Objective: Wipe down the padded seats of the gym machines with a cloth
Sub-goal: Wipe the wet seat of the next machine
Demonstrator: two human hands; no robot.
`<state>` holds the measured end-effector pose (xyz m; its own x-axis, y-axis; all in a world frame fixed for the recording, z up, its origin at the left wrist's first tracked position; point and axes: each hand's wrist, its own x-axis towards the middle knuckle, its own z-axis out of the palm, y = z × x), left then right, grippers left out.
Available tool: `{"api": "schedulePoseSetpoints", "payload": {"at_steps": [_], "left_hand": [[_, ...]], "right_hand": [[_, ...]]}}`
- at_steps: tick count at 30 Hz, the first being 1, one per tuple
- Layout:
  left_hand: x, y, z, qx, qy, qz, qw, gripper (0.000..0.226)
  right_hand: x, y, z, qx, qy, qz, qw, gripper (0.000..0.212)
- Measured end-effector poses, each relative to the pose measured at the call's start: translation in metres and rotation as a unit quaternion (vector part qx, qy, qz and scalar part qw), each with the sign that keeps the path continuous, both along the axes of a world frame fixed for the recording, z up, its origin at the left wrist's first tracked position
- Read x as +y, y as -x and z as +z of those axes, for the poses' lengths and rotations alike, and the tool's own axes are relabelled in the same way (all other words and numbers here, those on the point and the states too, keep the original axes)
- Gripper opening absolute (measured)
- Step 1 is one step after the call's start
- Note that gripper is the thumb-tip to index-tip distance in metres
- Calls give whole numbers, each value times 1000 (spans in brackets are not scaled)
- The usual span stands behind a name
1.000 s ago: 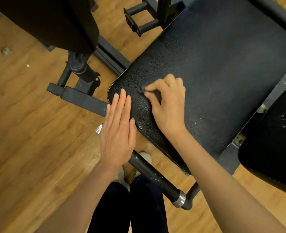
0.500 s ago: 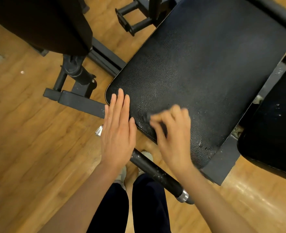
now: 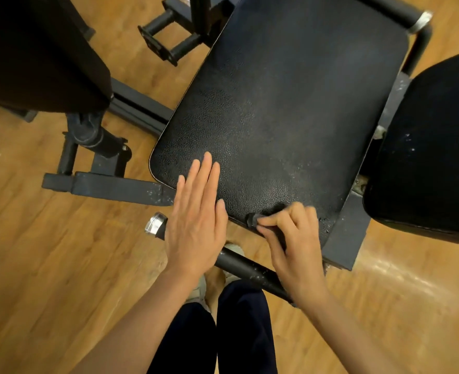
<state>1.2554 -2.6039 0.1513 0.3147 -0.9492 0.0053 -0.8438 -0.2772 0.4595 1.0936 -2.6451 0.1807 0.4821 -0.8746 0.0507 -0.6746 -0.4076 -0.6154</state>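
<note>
A black padded seat (image 3: 290, 103) of a gym machine fills the middle of the view, its grainy surface dusted with pale specks near the right side. My right hand (image 3: 293, 238) sits at the seat's near edge, fingers curled round a small dark cloth (image 3: 252, 220) that pokes out past the fingertips and is mostly hidden. My left hand (image 3: 196, 211) lies flat with straight fingers, its fingertips on the seat's near left corner and its palm over the edge.
A second black pad (image 3: 425, 157) stands to the right, a third dark pad (image 3: 34, 49) at upper left. Black frame bars (image 3: 109, 184) and a chrome-capped handle bar (image 3: 158, 225) run below the seat. My legs (image 3: 217, 333) stand on the wooden floor (image 3: 47, 279).
My right hand has dragged the cloth from the seat's left middle toward me, down to the near edge. My left hand stayed flat at the near left corner.
</note>
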Motion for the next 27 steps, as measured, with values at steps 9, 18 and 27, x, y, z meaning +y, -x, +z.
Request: {"api": "schedulePoseSetpoints", "payload": {"at_steps": [9,18,27], "left_hand": [[0,-1,-2,-18,-1,-7,1000,55],[1,-1,-5,-24,-3,-6,1000,56],[2,-2,-5,-20,6,-8,1000,55]], "right_hand": [[-39,-39,-11,-13,36,-126,991,6],[-99,-71,-11,4,90,-119,989,7],[-80,-42,-11,39,58,-369,927,6]]}}
